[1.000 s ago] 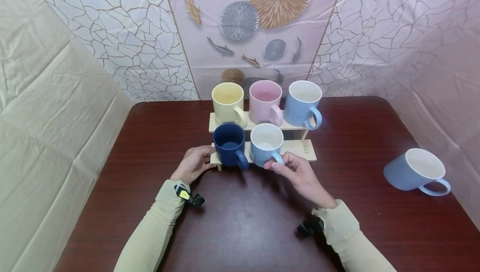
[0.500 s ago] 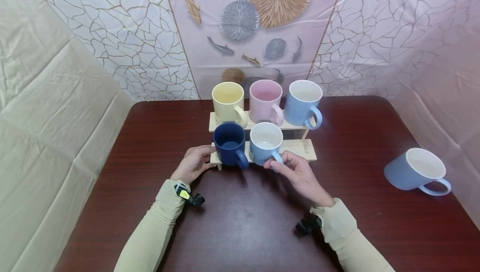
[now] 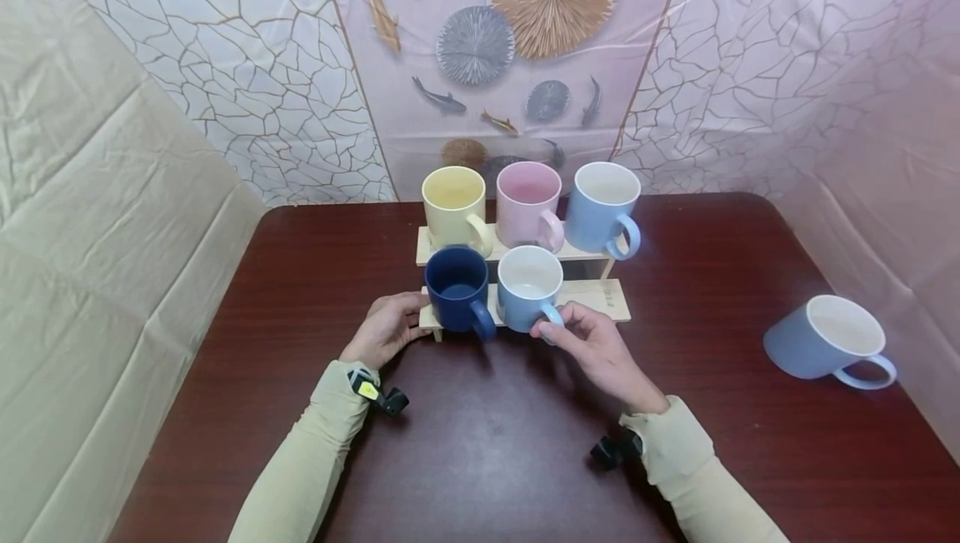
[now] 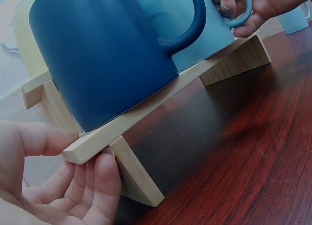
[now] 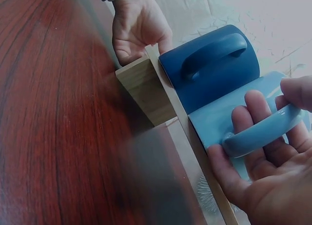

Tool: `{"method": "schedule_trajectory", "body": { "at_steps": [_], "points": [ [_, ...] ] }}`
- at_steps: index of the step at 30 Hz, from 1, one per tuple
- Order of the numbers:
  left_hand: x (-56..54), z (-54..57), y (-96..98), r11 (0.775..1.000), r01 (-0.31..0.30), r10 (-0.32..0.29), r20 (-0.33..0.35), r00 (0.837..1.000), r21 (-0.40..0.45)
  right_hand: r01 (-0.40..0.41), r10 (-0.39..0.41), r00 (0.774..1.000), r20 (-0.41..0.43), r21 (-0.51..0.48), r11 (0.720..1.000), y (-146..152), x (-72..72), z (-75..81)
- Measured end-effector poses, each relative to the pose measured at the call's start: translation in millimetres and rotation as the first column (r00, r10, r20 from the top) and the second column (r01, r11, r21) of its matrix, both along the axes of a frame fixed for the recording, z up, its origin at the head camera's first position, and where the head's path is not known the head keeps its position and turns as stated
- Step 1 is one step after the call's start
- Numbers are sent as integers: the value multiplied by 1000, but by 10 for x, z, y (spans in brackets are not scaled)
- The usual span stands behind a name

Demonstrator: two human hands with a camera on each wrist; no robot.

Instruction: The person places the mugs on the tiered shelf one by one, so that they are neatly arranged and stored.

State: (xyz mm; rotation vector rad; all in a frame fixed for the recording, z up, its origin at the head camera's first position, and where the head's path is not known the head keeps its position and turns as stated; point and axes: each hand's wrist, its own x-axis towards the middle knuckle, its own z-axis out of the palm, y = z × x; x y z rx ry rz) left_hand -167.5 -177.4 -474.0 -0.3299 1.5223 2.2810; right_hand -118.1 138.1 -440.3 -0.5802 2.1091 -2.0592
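A two-tier wooden rack (image 3: 592, 297) stands on the table. Its left end is pinched by my left hand (image 3: 386, 328), thumb on top of the board and fingers beneath, as the left wrist view shows. On the lower tier a dark blue mug (image 3: 455, 297) stands upright at the left. Beside it is a light blue mug (image 3: 521, 301) with a white inside, upright on the board. My right hand (image 3: 600, 351) grips that mug's handle (image 5: 263, 134), fingers passing through the loop.
On the upper tier stand a yellow mug (image 3: 450, 214), a pink mug (image 3: 525, 214) and a blue mug (image 3: 592, 218). Another blue mug (image 3: 806, 343) lies tilted on the table at the far right. Patterned cloth (image 3: 285, 43) hangs behind the table (image 3: 480, 443).
Both hands keep their holds, and the mugs stay in their places on the rack. The head view has shifted very slightly.
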Motion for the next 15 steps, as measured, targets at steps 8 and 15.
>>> {"method": "schedule_trajectory", "body": {
  "at_steps": [8, 15],
  "points": [
    [-2, -3, -1, 1000, -5, 5, 5, 1000, 8, 72, -71, 997, -19, 68, 995, 22, 30, 15],
    [-1, -23, -4, 1000, 1, -1, -2, 1000, 17, 152, -143, 987, -78, 128, 980, 224, 99, 46]
  ]
}}
